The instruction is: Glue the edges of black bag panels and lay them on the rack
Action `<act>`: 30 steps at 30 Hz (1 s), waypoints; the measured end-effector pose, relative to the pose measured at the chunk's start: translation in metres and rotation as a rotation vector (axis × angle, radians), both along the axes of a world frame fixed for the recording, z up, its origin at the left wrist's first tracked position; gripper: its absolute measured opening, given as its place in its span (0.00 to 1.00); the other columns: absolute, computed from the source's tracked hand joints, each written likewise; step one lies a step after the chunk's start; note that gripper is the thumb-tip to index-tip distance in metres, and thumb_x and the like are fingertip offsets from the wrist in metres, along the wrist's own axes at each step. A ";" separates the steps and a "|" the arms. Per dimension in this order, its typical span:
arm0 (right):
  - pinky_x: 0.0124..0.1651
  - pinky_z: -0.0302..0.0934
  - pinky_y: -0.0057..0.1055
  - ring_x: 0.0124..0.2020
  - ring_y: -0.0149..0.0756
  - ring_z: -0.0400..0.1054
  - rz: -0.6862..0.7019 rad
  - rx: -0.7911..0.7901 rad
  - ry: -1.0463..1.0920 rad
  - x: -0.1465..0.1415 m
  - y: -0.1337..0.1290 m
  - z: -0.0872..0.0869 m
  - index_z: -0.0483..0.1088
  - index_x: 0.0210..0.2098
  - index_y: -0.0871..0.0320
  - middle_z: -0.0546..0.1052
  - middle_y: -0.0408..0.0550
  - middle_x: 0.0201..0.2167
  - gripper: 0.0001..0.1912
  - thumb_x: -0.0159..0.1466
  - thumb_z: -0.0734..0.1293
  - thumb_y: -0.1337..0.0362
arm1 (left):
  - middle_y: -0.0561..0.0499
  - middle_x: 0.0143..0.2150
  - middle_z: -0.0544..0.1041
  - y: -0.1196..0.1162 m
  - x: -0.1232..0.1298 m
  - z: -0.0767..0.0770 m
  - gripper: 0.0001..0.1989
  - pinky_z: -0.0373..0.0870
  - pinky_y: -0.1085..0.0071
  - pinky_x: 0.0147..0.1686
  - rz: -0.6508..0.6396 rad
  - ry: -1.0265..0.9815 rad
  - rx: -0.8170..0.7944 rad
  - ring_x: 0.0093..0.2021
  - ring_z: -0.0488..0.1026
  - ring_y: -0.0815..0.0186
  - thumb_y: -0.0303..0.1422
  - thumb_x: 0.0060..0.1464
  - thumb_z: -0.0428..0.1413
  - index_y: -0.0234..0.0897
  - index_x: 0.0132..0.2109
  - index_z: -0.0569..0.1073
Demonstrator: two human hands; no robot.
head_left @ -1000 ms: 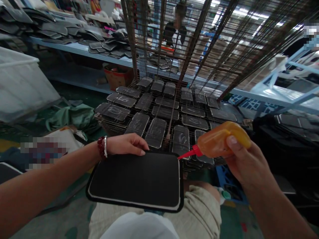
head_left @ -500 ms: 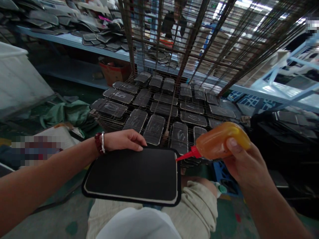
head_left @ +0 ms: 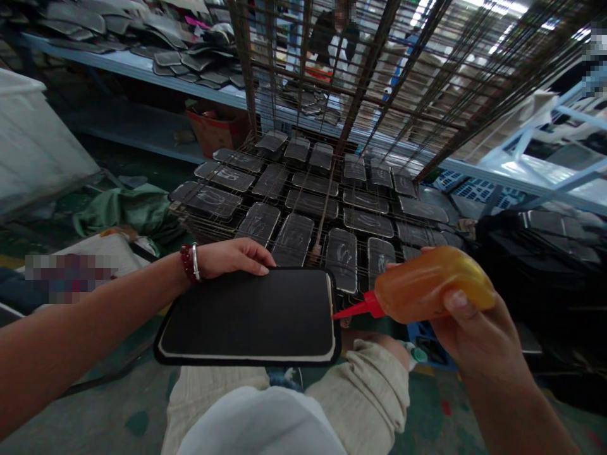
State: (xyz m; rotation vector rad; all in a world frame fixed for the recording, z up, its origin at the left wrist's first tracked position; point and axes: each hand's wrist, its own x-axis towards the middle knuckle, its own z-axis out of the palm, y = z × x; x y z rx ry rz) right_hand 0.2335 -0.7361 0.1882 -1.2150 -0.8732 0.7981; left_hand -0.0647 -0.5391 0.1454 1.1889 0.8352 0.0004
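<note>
A flat black panel [head_left: 246, 316] with rounded corners and a pale line along its rim lies above my lap. My left hand [head_left: 237, 256] grips its far edge, thumb on top and the other fingers partly hidden behind. In my right hand [head_left: 474, 316] is a squeeze bottle [head_left: 427, 284] of amber liquid, tilted to the left. Its red nozzle [head_left: 353, 309] has its tip at the panel's right edge, on the pale line. Just beyond the panel, many similar dark panels [head_left: 341, 259] rest on a wire rack.
The rack's raised wire shelves [head_left: 351, 82] stand ahead. Behind them is a person [head_left: 334, 44]. A blue shelf [head_left: 137, 69] with stacked panels and a cardboard box [head_left: 218, 129] are at the back left. A white bin [head_left: 38, 139] stands left, black items [head_left: 545, 253] right.
The bottle and my right hand have moved toward me and slightly right. The nozzle tip is farther down the panel's right edge. The panel and my left hand appear slightly higher in view.
</note>
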 end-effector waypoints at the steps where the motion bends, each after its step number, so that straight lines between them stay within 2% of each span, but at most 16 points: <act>1: 0.39 0.73 0.46 0.40 0.51 0.74 0.005 -0.012 0.010 0.000 -0.002 0.000 0.71 0.51 0.53 0.75 0.53 0.45 0.27 0.53 0.76 0.55 | 0.48 0.29 0.80 0.000 -0.001 -0.001 0.09 0.71 0.76 0.29 0.009 -0.003 -0.003 0.25 0.74 0.68 0.29 0.41 0.65 0.34 0.34 0.79; 6: 0.37 0.73 0.47 0.41 0.53 0.74 0.008 -0.027 0.040 -0.001 -0.007 -0.002 0.70 0.51 0.53 0.76 0.55 0.42 0.28 0.53 0.76 0.55 | 0.46 0.31 0.80 0.002 -0.005 -0.008 0.11 0.71 0.74 0.27 0.048 -0.020 -0.040 0.25 0.74 0.66 0.30 0.40 0.66 0.33 0.35 0.79; 13: 0.40 0.73 0.44 0.43 0.50 0.73 -0.001 -0.013 0.085 -0.002 -0.015 -0.008 0.67 0.54 0.53 0.76 0.55 0.42 0.25 0.58 0.73 0.58 | 0.45 0.30 0.80 0.002 -0.008 -0.015 0.12 0.72 0.73 0.26 0.141 -0.029 -0.088 0.25 0.75 0.65 0.29 0.40 0.66 0.31 0.36 0.79; 18: 0.43 0.72 0.43 0.46 0.49 0.72 -0.101 0.035 0.098 -0.003 -0.017 -0.015 0.70 0.51 0.53 0.76 0.53 0.44 0.21 0.60 0.72 0.57 | 0.44 0.31 0.80 -0.003 -0.010 -0.018 0.12 0.72 0.73 0.27 0.227 -0.057 -0.145 0.26 0.76 0.65 0.29 0.40 0.66 0.31 0.36 0.78; 21: 0.45 0.72 0.39 0.48 0.46 0.72 -0.187 0.035 0.134 -0.006 -0.016 -0.020 0.71 0.50 0.52 0.76 0.51 0.45 0.19 0.61 0.72 0.58 | 0.44 0.31 0.80 -0.009 -0.009 -0.021 0.12 0.73 0.71 0.28 0.294 -0.075 -0.172 0.26 0.76 0.64 0.29 0.40 0.66 0.30 0.36 0.77; 26: 0.44 0.71 0.31 0.43 0.38 0.72 -0.432 0.055 0.201 -0.012 -0.011 -0.034 0.73 0.48 0.55 0.76 0.47 0.43 0.21 0.58 0.74 0.57 | 0.46 0.32 0.80 -0.025 -0.006 -0.029 0.14 0.74 0.70 0.30 0.446 -0.101 -0.221 0.29 0.77 0.64 0.27 0.42 0.65 0.32 0.38 0.75; 28: 0.44 0.71 0.27 0.42 0.34 0.72 -0.482 0.076 0.233 -0.014 -0.009 -0.041 0.74 0.47 0.55 0.75 0.44 0.43 0.18 0.58 0.74 0.58 | 0.47 0.33 0.80 -0.033 -0.004 -0.032 0.13 0.74 0.70 0.31 0.472 -0.122 -0.235 0.29 0.77 0.65 0.27 0.43 0.64 0.32 0.38 0.74; 30: 0.46 0.70 0.28 0.43 0.33 0.71 -0.486 0.082 0.258 -0.015 -0.008 -0.046 0.73 0.47 0.54 0.74 0.44 0.44 0.17 0.60 0.73 0.58 | 0.47 0.33 0.79 -0.039 -0.003 -0.034 0.11 0.74 0.71 0.30 0.494 -0.130 -0.245 0.29 0.77 0.65 0.26 0.45 0.63 0.32 0.38 0.73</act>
